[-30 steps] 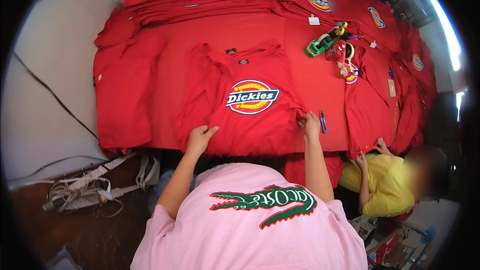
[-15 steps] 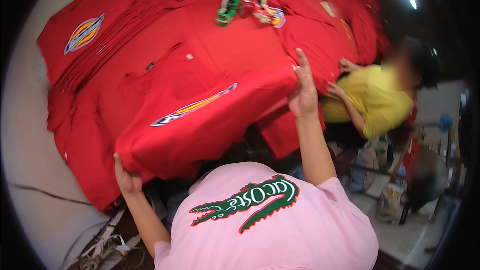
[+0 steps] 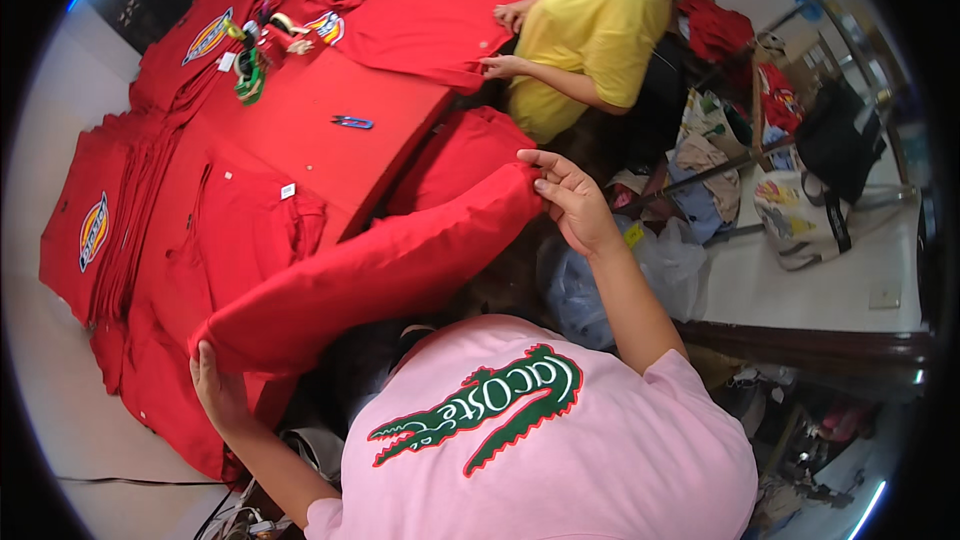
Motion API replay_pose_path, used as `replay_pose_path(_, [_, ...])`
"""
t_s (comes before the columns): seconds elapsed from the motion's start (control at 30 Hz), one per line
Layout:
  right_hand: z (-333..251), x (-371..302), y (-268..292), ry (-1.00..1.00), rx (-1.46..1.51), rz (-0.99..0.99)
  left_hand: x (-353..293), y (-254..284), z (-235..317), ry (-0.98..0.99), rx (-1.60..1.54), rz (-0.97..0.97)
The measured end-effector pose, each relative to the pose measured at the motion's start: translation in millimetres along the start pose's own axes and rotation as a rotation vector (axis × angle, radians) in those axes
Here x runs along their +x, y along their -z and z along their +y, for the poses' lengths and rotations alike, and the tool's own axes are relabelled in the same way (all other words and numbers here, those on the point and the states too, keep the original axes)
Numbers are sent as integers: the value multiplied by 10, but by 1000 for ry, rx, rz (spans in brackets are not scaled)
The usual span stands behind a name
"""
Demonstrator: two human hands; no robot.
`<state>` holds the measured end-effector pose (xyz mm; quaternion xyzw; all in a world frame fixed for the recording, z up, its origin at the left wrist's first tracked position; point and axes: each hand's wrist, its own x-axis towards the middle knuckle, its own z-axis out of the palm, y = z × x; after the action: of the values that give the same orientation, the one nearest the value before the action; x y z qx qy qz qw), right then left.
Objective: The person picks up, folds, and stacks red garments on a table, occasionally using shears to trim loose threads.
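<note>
A red T-shirt [image 3: 385,265] is stretched between my hands above the near edge of the table, folded into a long band with its printed side out of sight. One end is pinched by my left hand [image 3: 222,395], at the lower left. Farther up on the right, my right hand [image 3: 578,208] grips the other end between thumb and fingers. Beneath and beyond the held shirt, another red garment [image 3: 260,210] with a white tag [image 3: 288,191] lies on the red tabletop [image 3: 310,150].
Blue thread snips [image 3: 352,122] and a green tape dispenser [image 3: 250,75] lie on the table. Stacked red shirts [image 3: 95,220] fill its left side. A person in yellow [image 3: 585,35] handles a red shirt across from me. Plastic bags [image 3: 660,265] sit right of my right arm.
The view has swung to the right. The held shirt has turned, so its printed logo no longer shows, and it now hangs as a narrower band. Both hands keep their grip.
</note>
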<state>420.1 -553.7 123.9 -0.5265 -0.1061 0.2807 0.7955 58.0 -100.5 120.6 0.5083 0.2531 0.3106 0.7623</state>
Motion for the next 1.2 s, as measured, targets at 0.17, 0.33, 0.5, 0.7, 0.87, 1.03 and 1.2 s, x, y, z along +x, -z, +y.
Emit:
replay_pose_path(0.17, [-137, -573, 751, 277, 4, 192, -4, -802, -165, -11, 13, -200])
replay_pose_path(0.33, [-534, -1051, 914, 323, 74, 148, -116, -1408, -404, 26, -6, -262])
replay_pose_path(0.5, [-816, -1327, 1039, 514, -732, 435, -126, -1996, -579, -27, 332, -364])
replay_pose_path(0.7, [-1324, -1773, 1673, 512, -827, 399, 19, -2008, -469, -259, 273, -563])
replay_pose_path(0.87, [-1625, -1876, 1584, 460, -567, 442, -108, -2682, -93, -411, 167, -732])
replay_pose_path(1.03, [-1379, -1262, 1878, 319, -621, 569, 586, -3223, -574, -134, 393, -371])
replay_pose_path(1.2, [-1043, -1033, 1680, 295, -530, 703, 397, -3869, -770, -123, 367, -375])
